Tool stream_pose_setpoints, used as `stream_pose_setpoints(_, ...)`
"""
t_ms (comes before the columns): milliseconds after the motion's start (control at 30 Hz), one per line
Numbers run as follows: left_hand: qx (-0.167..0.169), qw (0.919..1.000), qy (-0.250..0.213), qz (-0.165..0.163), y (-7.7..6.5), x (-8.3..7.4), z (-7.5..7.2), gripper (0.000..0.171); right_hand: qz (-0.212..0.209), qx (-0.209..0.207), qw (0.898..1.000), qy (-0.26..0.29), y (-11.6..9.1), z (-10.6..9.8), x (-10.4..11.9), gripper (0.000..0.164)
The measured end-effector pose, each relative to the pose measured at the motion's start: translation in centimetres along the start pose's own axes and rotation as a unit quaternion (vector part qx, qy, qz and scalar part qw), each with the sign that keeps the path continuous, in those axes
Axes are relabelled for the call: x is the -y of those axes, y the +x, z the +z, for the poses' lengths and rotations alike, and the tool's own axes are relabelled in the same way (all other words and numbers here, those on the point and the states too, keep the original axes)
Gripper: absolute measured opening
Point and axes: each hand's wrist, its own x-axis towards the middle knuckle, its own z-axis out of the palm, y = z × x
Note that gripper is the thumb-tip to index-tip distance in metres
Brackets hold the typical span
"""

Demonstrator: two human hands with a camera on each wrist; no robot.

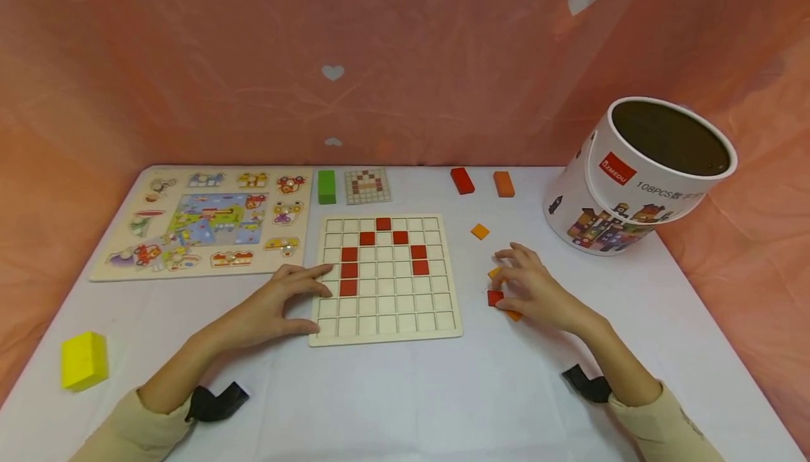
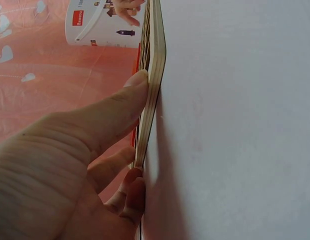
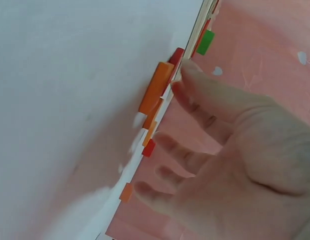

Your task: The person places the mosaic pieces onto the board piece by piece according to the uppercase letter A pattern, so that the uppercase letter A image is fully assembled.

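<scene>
A wooden grid board (image 1: 387, 316) lies flat, with several red square tiles (image 1: 349, 287) set in its cells in a peaked shape. My left hand (image 1: 264, 309) rests at the board's left side, thumb and fingers spread along its edge; the left wrist view shows the thumb (image 2: 117, 107) against the rim. Right of the board, my right hand (image 1: 541, 296) is low over a small group of loose tiles. Its thumb and index fingertips are right at a red tile (image 1: 495, 298), while the fingers partly hide orange tiles (image 1: 514, 315). Farther back lies another orange tile (image 1: 480, 231).
A picture card (image 1: 368, 186) with a grid pattern lies behind the board, beside a green block (image 1: 326, 187). Red (image 1: 463, 181) and orange (image 1: 503, 184) blocks lie at the back. A peg puzzle (image 1: 139, 251) is back left, a yellow block (image 1: 85, 361) front left, a white bucket (image 1: 585, 188) right.
</scene>
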Motion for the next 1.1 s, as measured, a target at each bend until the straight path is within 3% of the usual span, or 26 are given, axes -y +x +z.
stream_pose_setpoints(200,0.002,1.0000,-0.006,-0.005,-0.03,-0.03,0.00,0.041,0.006,-0.009,1.000,-0.021,0.13,0.40,-0.28,0.019)
stream_pose_setpoints(567,0.001,1.0000,-0.007,-0.004,-0.02,-0.03,-0.01,0.041,0.008,-0.023,1.000,-0.014,0.20,0.37,-0.37,0.024)
stream_pose_setpoints(833,0.004,0.9999,-0.009,-0.004,-0.04,0.05,-0.01,0.040,-0.009,-0.032,0.997,-0.071,0.38,0.34,-0.23,0.026)
stream_pose_setpoints(1100,0.004,0.9999,-0.009,-0.005,-0.04,0.04,-0.01,0.040,0.000,-0.015,1.000,-0.008,0.25,0.20,-0.15,0.025)
